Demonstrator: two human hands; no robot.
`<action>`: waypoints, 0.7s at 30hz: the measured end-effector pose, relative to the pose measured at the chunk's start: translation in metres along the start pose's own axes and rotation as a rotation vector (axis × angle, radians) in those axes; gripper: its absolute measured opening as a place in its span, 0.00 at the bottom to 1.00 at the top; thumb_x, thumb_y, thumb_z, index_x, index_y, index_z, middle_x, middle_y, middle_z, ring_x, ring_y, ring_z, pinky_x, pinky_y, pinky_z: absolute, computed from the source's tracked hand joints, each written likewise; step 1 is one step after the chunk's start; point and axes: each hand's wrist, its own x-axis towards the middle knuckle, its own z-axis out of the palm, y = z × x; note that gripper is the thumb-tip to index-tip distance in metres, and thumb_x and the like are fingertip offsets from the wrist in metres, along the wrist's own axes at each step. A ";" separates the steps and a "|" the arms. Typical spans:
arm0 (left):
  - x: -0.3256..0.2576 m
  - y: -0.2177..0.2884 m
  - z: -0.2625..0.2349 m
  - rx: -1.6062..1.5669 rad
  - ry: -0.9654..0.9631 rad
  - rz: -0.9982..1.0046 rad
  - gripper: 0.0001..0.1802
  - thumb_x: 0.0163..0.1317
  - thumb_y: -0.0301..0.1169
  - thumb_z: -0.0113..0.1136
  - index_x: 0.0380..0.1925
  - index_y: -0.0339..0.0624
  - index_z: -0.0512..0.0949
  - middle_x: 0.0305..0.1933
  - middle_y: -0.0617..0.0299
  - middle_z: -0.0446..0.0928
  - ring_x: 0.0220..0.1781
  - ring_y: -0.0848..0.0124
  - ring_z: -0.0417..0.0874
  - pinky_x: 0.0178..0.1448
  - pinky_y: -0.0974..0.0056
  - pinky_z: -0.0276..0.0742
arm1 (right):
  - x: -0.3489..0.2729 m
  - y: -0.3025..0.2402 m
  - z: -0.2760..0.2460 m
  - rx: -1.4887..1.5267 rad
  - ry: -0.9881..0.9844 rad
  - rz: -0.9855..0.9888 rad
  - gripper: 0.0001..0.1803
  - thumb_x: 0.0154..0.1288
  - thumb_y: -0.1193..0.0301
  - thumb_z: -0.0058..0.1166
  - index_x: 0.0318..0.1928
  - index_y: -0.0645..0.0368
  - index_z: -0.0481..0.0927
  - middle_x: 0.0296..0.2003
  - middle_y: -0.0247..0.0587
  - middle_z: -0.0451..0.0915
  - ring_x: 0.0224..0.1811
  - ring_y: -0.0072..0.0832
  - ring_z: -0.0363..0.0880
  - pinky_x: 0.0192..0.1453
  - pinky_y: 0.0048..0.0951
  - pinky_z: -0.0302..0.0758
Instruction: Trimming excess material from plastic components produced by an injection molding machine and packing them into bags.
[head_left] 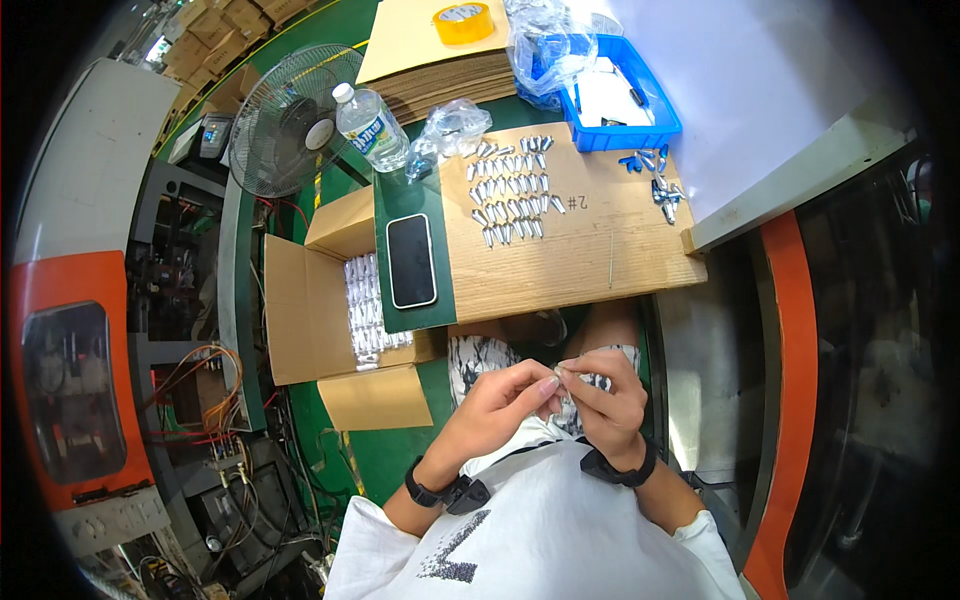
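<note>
Above my lap, my left hand [503,402] and my right hand [610,400] meet at the fingertips. Both are closed in a pinch, and whatever lies between them is too small to make out. Beyond them a cardboard sheet [610,250] covers much of the table. Several rows of small silvery tapered pieces [512,185] lie on it. Toward its right side rests a thin rod [612,260]. More silvery and blue pieces [665,190] sit loose at the sheet's right edge.
A phone [412,262] lies left of the cardboard, with a water bottle [373,128] behind it. An open carton [300,325] holds wrapped silvery pieces. At the back are a blue tray [655,105], yellow tape [463,24] and a fan [290,120]. Machines flank both sides.
</note>
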 end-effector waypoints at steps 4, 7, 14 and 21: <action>0.000 -0.001 -0.001 -0.008 -0.018 -0.001 0.12 0.73 0.32 0.49 0.41 0.32 0.76 0.33 0.61 0.80 0.35 0.78 0.78 0.42 0.71 0.75 | -0.001 -0.001 0.000 0.037 0.006 0.029 0.20 0.42 0.85 0.61 0.40 0.58 0.87 0.39 0.39 0.81 0.38 0.35 0.78 0.40 0.31 0.75; -0.001 0.000 0.000 -0.019 -0.024 -0.006 0.12 0.73 0.31 0.49 0.41 0.32 0.76 0.33 0.61 0.80 0.35 0.78 0.78 0.42 0.71 0.76 | -0.001 -0.001 0.000 0.039 0.010 0.032 0.19 0.42 0.84 0.62 0.39 0.58 0.87 0.39 0.39 0.81 0.38 0.35 0.78 0.39 0.31 0.75; -0.005 0.008 0.003 0.007 0.002 -0.009 0.10 0.71 0.26 0.49 0.39 0.30 0.77 0.34 0.58 0.80 0.36 0.75 0.79 0.43 0.69 0.77 | 0.005 -0.002 -0.006 -0.075 -0.015 -0.060 0.17 0.43 0.82 0.62 0.38 0.58 0.86 0.38 0.42 0.80 0.37 0.37 0.78 0.40 0.34 0.74; -0.007 0.009 0.004 0.080 0.027 -0.003 0.09 0.70 0.26 0.50 0.38 0.30 0.77 0.33 0.58 0.80 0.36 0.74 0.80 0.44 0.68 0.78 | 0.008 0.001 -0.012 -0.150 -0.057 -0.157 0.17 0.44 0.78 0.61 0.40 0.57 0.86 0.41 0.41 0.80 0.38 0.36 0.78 0.39 0.32 0.75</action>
